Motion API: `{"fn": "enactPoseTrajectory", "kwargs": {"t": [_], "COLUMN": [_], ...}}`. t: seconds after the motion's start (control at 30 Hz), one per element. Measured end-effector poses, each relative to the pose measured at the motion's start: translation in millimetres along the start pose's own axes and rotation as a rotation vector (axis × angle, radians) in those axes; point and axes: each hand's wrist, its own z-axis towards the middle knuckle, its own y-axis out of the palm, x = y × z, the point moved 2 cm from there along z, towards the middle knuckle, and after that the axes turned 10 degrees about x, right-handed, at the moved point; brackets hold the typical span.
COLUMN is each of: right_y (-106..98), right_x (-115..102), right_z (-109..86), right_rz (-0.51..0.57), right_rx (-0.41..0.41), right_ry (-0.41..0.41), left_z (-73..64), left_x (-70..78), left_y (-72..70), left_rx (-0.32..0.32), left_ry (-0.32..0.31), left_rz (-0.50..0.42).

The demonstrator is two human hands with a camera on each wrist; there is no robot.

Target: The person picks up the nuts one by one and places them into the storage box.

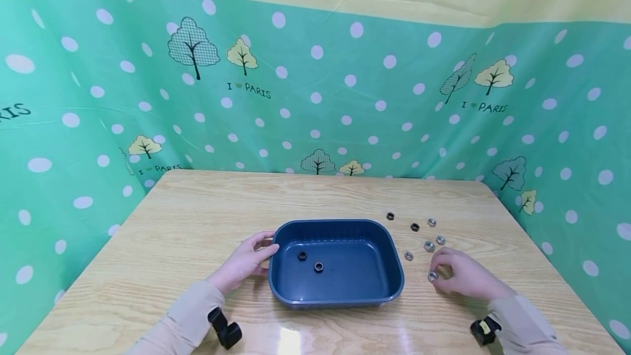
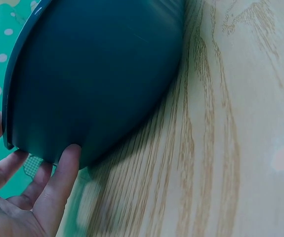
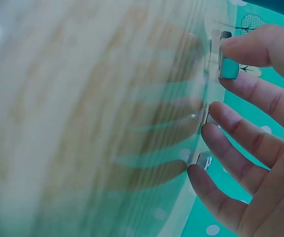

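A dark blue plastic tub point(image 1: 340, 304) stands on the table with two dark hex nuts, one nut point(image 1: 302, 256) farther back and another nut point(image 1: 319, 267) nearer. My left hand point(image 1: 248, 262) holds the tub's left end, thumb over the rim and fingers against the outer wall point(image 2: 92, 74). Right of the tub, my right hand point(image 1: 463, 274) pinches a silver hex nut point(image 1: 432, 276) between thumb and forefinger, at or just above the tabletop. In the right wrist view this nut point(image 3: 229, 66) shows edge-on, and the other fingers are spread loosely.
Behind the right hand lie loose silver nuts, among them one nut point(image 1: 429, 246) and another nut point(image 1: 408, 256), plus two dark nuts, one point(image 1: 390, 216) farthest back. A green dotted curtain point(image 1: 315, 81) hangs around the wooden table point(image 1: 222, 201).
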Motion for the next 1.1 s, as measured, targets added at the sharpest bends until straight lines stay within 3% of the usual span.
{"fn": "enactPoseTrajectory", "kwargs": {"t": [0.53, 1.1], "right_y": [-5.6, -13.3], "right_x": [-5.0, -12.0], "right_z": [3.3, 10.6], "right_rz": [0.031, 0.052], "right_rx": [0.091, 0.182], "right_ry": [0.007, -0.106], "left_z": [0.6, 1.8], "left_x": [-0.1, -1.2], "left_y": [-0.1, 1.6], "left_rx": [0.01, 0.035], "left_ry": [-0.002, -0.003], "left_rz": [0.003, -0.005]}}
